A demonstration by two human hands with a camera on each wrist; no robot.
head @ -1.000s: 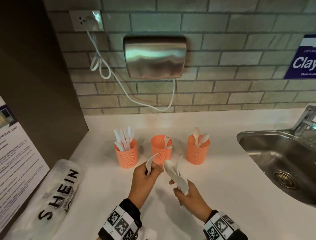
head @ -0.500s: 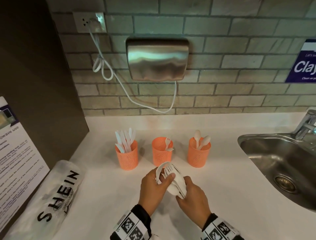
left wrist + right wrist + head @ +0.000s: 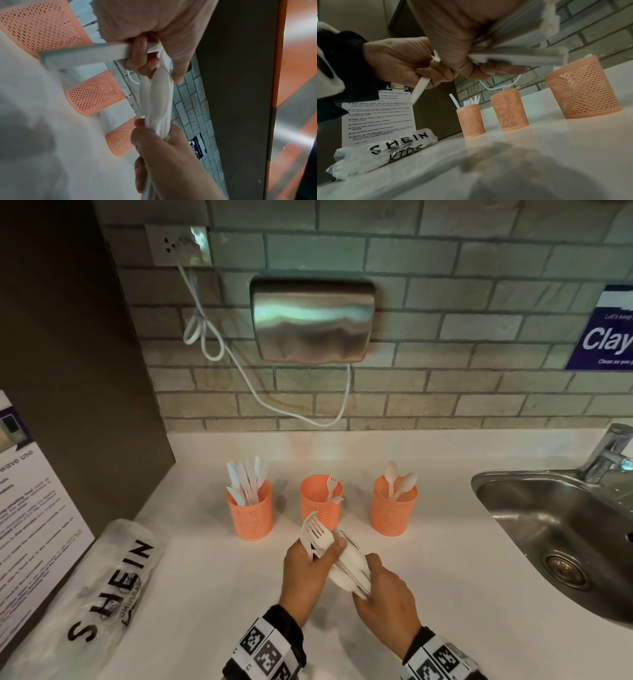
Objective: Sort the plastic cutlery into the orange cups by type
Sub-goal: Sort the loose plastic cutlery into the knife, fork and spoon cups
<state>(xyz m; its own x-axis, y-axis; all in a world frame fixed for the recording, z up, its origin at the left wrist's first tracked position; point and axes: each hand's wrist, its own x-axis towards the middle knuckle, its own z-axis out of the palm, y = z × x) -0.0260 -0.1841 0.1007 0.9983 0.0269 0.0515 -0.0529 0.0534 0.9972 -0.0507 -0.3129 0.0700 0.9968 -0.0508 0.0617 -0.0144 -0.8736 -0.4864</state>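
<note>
Both my hands work a bundle of white plastic cutlery over the worktop (image 3: 445, 577), in front of three orange cups.

My right hand (image 3: 387, 601) curls round the handles of the cutlery bundle (image 3: 349, 568); my left hand (image 3: 308, 573) pinches a fork (image 3: 317, 534) at its neck, thumb on top. The pieces look light, thin, springy and slick — best held by the flat handle. Knives stand in the left cup (image 3: 251, 517), forks in the middle cup (image 3: 320, 503), spoons in the right cup (image 3: 392, 513). Half a second ago the fork lay closer against the bundle — now its tines stand clear.
</note>
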